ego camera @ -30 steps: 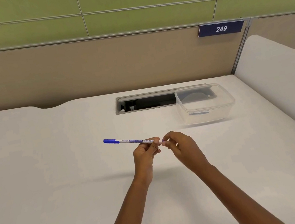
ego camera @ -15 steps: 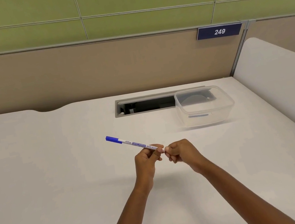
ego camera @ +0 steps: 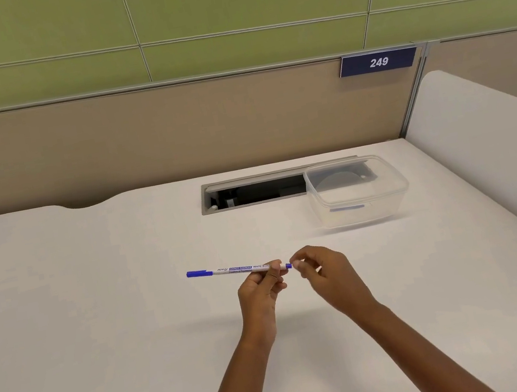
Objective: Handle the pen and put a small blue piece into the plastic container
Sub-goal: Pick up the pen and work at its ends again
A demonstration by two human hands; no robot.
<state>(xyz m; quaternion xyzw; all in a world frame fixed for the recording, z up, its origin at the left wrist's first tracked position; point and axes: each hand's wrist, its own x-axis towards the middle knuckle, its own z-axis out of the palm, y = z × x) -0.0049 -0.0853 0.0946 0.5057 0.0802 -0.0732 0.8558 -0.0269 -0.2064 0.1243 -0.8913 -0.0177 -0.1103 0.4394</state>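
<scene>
Above desk | my left hand gripped pen as anchor | right hand at small blue piece, pinch unclear

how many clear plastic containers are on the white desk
1. The clear rectangular plastic container stands far right on the white desk, by the grey cable recess. No others visible.

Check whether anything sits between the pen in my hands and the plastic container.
Nothing visible does. Only bare desk lies between the pen and the plastic container back on the right. Whether a lid covers it, I cannot tell.
</scene>
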